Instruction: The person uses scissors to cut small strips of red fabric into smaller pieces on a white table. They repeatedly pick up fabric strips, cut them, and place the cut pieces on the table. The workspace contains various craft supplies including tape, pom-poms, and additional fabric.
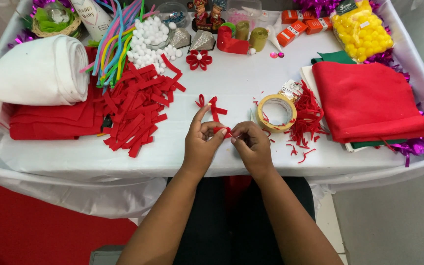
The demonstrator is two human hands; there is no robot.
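Both hands meet at the table's near edge: left hand (201, 145) and right hand (252, 145) pinch a small red felt strip (223, 130) between fingertips, its long axis running roughly left-right. Just beyond the right hand, a tape roll (276, 113). Far off, a basket (55, 23) with green stuffing and a yellow pompom bag (361, 29).
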